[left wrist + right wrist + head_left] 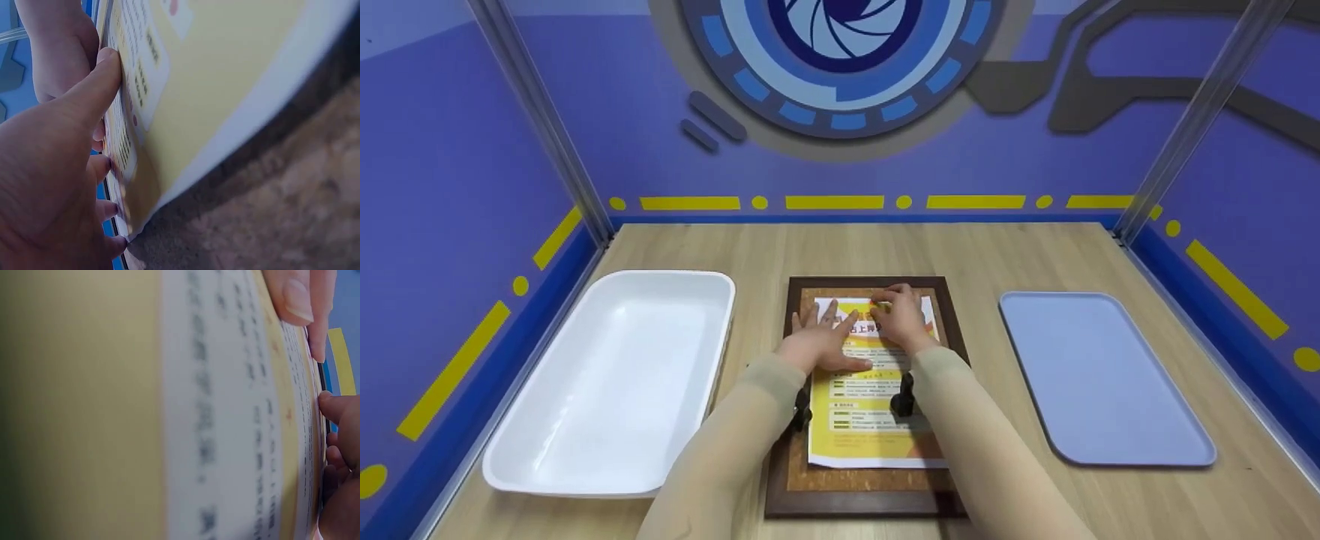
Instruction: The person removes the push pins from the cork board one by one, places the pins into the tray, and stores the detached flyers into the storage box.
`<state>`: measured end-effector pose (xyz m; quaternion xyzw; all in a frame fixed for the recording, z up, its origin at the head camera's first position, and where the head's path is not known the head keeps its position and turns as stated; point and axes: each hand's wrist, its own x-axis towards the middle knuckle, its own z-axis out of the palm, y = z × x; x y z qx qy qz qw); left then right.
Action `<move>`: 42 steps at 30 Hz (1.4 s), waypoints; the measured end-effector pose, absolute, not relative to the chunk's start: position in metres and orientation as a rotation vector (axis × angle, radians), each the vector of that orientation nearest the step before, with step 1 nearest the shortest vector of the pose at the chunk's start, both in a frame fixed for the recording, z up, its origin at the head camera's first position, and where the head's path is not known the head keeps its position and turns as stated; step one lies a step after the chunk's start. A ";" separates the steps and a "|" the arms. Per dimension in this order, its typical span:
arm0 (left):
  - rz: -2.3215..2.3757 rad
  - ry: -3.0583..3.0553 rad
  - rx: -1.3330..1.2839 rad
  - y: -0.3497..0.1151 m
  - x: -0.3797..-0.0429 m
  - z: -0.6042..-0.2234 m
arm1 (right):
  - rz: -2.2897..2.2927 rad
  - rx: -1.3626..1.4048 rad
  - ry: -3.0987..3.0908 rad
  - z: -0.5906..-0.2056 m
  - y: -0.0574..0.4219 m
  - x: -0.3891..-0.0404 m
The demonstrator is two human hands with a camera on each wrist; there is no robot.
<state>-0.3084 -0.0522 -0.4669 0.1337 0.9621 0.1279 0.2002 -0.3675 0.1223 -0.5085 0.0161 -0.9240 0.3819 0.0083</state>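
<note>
A yellow and white printed sheet (862,446) lies on a brown-framed cork board (862,504) in the middle of the table. My left hand (823,346) rests on the sheet's upper left part with its fingers spread. At the top edge, my right hand (901,319) bends its fingers against the paper, thumb and forefinger close together. Whether a small thing sits between them I cannot tell. In the left wrist view the left thumb (107,79) presses the sheet, whose near edge lifts slightly off the cork (270,214).
Left of the board stands a deep white tray (607,375). A flat blue-grey tray (1110,382) lies to the right. Blue-purple panels (847,176) wall in the wooden table (960,251) at the back and both sides.
</note>
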 end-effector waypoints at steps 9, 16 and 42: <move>0.368 2.696 0.355 -0.052 -0.308 -0.467 | 1.184 0.040 -2.830 -0.508 0.119 -0.366; 0.369 2.705 0.361 -0.053 -0.307 -0.469 | 1.156 0.070 -2.774 -0.510 0.120 -0.365; 0.373 2.703 0.330 -0.051 -0.307 -0.470 | 1.901 -0.017 -2.313 -0.490 0.189 -0.322</move>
